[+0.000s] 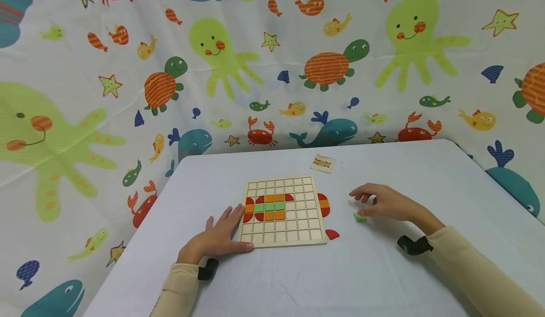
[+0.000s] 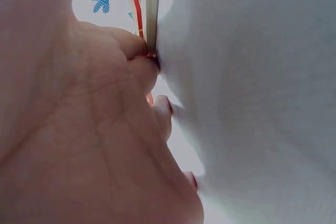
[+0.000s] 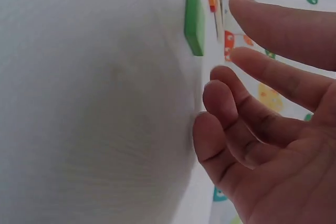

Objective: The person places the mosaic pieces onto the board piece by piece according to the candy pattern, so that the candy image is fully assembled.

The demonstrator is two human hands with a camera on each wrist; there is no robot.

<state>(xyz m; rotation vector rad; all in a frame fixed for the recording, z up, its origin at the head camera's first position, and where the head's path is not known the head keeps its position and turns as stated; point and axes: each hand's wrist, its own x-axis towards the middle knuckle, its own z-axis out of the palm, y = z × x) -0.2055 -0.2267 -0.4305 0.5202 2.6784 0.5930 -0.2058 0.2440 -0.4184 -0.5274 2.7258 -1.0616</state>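
Note:
A wooden grid board point(image 1: 301, 224) lies on the table with red, orange and green pieces set in its cells in a fish-like pattern. Along its left edge and near corner rests my left hand point(image 1: 217, 238), fingers spread and thumb at the front edge. My right hand point(image 1: 386, 204) hovers to the board's right, fingers loosely bent with nothing held. Just under it a green piece point(image 1: 360, 218) lies on the cloth. In the right wrist view this green block point(image 3: 195, 22) stands apart from the thumb and fingers.
Touching or near the board's right side are red and orange pieces point(image 1: 324, 205) and a red quarter-round piece point(image 1: 332, 234). A small pattern card point(image 1: 323, 163) lies behind the board. A printed sea-animal curtain point(image 1: 264, 66) hangs beyond the white table point(image 1: 340, 279).

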